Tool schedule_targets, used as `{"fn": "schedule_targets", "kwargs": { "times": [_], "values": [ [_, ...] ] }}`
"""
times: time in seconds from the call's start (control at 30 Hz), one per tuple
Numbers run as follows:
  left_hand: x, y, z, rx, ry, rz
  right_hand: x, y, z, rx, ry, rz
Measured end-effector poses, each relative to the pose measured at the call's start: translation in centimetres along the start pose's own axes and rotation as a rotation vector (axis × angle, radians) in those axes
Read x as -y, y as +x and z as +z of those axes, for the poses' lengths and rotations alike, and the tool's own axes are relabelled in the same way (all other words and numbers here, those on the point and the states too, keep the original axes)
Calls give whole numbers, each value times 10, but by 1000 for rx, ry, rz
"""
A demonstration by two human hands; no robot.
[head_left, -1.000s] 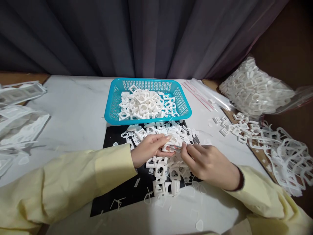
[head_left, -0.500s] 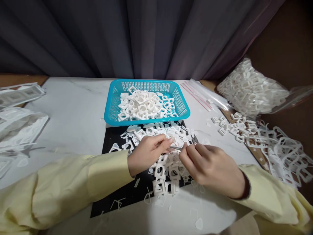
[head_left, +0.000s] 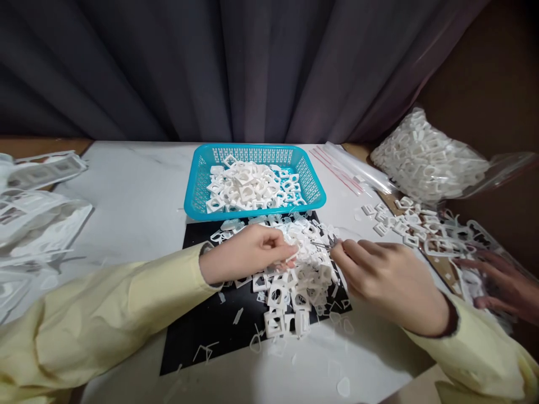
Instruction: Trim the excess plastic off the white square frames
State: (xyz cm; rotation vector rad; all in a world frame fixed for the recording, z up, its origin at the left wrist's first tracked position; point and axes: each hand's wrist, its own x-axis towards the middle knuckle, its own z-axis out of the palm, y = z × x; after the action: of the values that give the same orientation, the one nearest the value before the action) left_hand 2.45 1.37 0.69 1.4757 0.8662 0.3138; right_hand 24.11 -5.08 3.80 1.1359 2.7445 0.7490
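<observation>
My left hand (head_left: pixel 248 252) has its fingertips pinched on a small white plastic piece (head_left: pixel 291 255), mostly hidden by the fingers. Across from it, my right hand (head_left: pixel 387 280) is closed around a slim pointed metal tool (head_left: pixel 322 245); its handle is hidden in the palm, so its exact kind is unclear. The tool's tip points left, a short gap from the left fingertips. Beneath both hands lies a heap of white plastic frames (head_left: pixel 301 297) with round openings, mixed with thin scraps, on a black mat (head_left: pixel 189 331).
Behind the heap stands a blue basket (head_left: pixel 191 191) holding similar white frames. At right are a filled clear bag (head_left: pixel 429 160), loose white pieces (head_left: pixel 410 224) and another person's hand (head_left: pixel 505 283) over plastic strips. Flat plastic bags (head_left: pixel 357 168) lie beside the basket; white sheets (head_left: pixel 46 219) sit left.
My right hand has drawn right, taking the tool's tip away from my left fingertips. My left hand keeps its pinch. Another person's hand has come into view at the right edge.
</observation>
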Motion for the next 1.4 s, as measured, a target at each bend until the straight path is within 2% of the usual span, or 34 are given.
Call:
{"fn": "schedule_targets", "kwargs": {
  "times": [0.07,0.13,0.27,0.37,0.43,0.6,0.73,0.8,0.9,1.13,1.4],
  "values": [
    [2,1,1,82,-8,-47,4,1,3,-73,50,-8],
    [5,1,2,125,24,-34,8,2,5,-125,94,-23],
    [10,3,0,194,-42,-59,11,0,11,-171,163,12],
    [10,5,-4,176,-91,-36,9,-3,15,-194,320,124],
    [9,6,-5,118,-84,31,7,-4,16,-176,536,236],
    [10,6,-2,-2,-108,27,8,2,18,-7,1168,469],
    [11,3,3,-74,-36,75,8,7,21,256,1727,612],
    [9,1,4,-117,6,100,9,7,24,353,1953,643],
    [8,0,6,-185,85,158,11,9,30,401,2156,644],
    [13,0,10,-307,456,367,19,13,41,346,2373,645],
    [21,0,14,-370,589,470,25,14,40,312,2361,664]
  ]
}}
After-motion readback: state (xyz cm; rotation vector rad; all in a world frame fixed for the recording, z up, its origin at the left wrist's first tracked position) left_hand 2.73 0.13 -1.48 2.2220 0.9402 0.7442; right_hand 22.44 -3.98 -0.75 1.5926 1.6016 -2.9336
